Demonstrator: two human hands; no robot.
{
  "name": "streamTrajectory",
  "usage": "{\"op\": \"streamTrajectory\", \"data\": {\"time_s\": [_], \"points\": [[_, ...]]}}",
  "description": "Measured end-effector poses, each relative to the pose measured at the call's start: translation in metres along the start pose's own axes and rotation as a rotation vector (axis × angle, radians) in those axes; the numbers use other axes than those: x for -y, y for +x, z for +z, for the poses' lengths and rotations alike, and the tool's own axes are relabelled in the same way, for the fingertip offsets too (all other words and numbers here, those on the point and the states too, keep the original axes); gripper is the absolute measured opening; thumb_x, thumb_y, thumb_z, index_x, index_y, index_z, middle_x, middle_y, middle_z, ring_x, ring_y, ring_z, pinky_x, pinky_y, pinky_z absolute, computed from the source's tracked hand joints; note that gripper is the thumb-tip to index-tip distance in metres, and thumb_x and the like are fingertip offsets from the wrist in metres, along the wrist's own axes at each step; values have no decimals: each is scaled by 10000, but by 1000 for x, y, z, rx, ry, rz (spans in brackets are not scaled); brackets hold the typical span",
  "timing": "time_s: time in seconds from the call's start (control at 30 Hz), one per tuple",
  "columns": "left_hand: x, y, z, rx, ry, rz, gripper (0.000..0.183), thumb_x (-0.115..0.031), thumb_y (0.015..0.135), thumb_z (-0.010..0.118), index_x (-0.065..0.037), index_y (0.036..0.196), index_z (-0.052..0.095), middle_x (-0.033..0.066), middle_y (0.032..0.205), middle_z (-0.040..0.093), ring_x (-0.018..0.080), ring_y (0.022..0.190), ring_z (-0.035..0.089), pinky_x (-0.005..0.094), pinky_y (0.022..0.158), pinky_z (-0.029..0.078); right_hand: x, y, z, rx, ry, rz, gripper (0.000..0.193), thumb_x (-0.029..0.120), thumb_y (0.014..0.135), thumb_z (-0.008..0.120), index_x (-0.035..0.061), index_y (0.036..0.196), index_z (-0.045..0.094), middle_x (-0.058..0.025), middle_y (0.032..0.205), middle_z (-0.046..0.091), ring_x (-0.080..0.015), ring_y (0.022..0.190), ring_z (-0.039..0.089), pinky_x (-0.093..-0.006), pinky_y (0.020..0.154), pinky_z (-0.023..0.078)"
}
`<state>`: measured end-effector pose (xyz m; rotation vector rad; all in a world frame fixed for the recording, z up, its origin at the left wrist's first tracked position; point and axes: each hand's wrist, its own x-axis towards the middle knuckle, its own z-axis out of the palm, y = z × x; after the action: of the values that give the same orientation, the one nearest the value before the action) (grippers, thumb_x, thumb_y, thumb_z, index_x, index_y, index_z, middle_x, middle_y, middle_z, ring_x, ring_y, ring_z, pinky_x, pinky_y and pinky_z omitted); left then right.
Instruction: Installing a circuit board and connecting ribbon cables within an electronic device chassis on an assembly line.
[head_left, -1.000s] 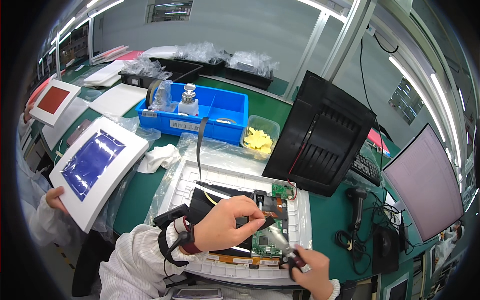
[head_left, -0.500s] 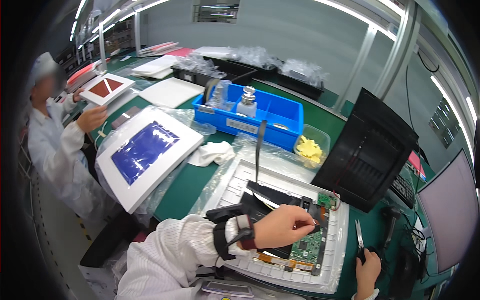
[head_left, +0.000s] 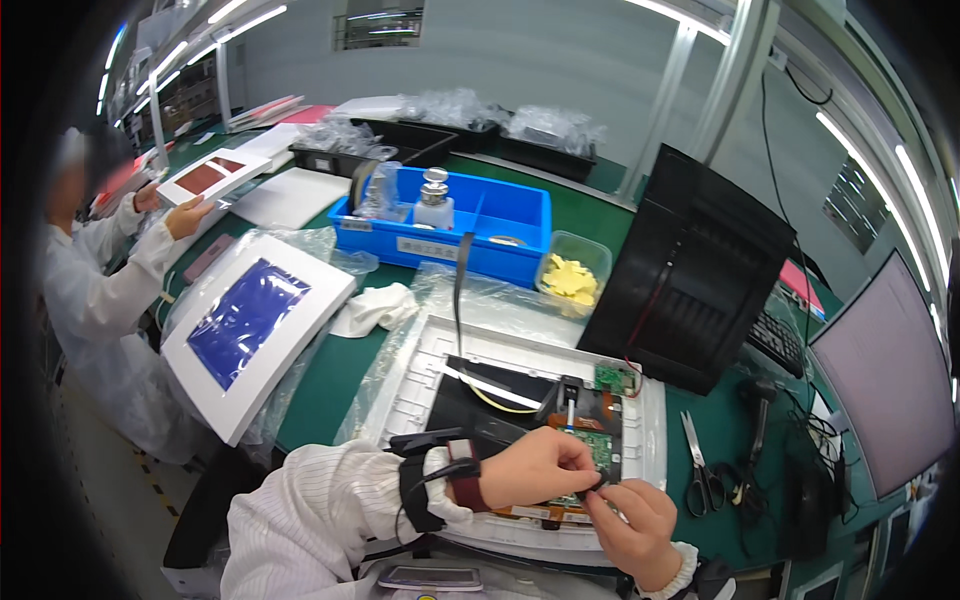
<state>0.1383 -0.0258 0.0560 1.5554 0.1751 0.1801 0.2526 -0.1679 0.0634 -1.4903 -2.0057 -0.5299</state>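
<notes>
Directions read from a clock face centred on the white plastic display frame (head_left: 653, 420), twelve away from the person. Item: left hand (head_left: 535, 470), palm down over the frame at five o'clock; thumb and forefinger pinched together on a small black strip (head_left: 592, 487), which sits just above the frame's lower right portion. Item: right hand (head_left: 640, 525), also at five, fingertips meeting the same strip from below; whether they clamp it or merely touch cannot be told. Beneath the fingers: a green printed circuit board (head_left: 599, 447), partly covered. At one to two, inside the frame: a smaller green circuit board (head_left: 613, 378) with a red wire. At eleven: a flat black ribbon (head_left: 459, 295), standing upward. Beyond, at eleven: a blue plastic divided tray (head_left: 400, 243) holding a white pump bottle with metal top (head_left: 433, 210). At twelve to one: a clear plastic tub of yellow pieces (head_left: 572, 280). At one to two: a ribbed black plastic cover (head_left: 690, 270), leaning. At four: black-handled metal scissors (head_left: 699, 467), blades apart, lying on the green tabletop (head_left: 690, 395). At ten: a white frame with blue film (head_left: 250, 320); farther off, a co-worker in white (head_left: 110, 290).
</notes>
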Motion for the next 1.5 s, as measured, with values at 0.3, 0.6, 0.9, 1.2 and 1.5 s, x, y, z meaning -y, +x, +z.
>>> {"op": "streamTrajectory", "data": {"time_s": [0.3, 0.6, 0.9, 1.2, 1.5], "points": [[0, 2, 5, -76, -396, -106, 152, -137, 791, 597, 13, 767, 581, 19, 680, 552, 74, 597, 502, 201, 546, 418, 4, -5, 2, -110, 356, 524, 130, -32, 648, 639, -18, 767, 587, -98, 676, 567, -176, 551, 554, -247, 470, 444], [-3, -7, 17, -335, 440, 464, 111, -10, 704, 613, -4, 813, 595, 89, 748, 577, 204, 636, 577, 263, 550, 468, 13, -4, 9, -190, 1001, 954, 73, -66, 762, 556, -84, 832, 564, -112, 795, 576, -157, 710, 612, -223, 613, 504], [-2, -9, 19, -307, 427, 509, 110, -8, 705, 596, -6, 815, 600, 95, 740, 588, 247, 636, 577, 293, 557, 466, 11, -2, 4, -133, 821, 882, 52, -42, 752, 571, -60, 801, 577, -111, 752, 587, -157, 665, 590, -234, 584, 473], [-3, -10, 18, -290, 384, 473, 112, 4, 689, 623, 8, 801, 616, 108, 736, 606, 226, 638, 596, 267, 553, 474, 4, -1, 1, -45, 629, 684, 68, -25, 715, 605, -39, 778, 583, -114, 716, 595, -199, 606, 570, -255, 534, 438], [-4, -10, 16, -254, 379, 482, 93, 0, 709, 599, 12, 801, 607, 106, 733, 598, 239, 636, 585, 280, 560, 468, 2, 0, -2, -12, 568, 609, 86, -36, 695, 613, -43, 775, 582, -117, 709, 592, -211, 592, 568, -259, 520, 440]]}}
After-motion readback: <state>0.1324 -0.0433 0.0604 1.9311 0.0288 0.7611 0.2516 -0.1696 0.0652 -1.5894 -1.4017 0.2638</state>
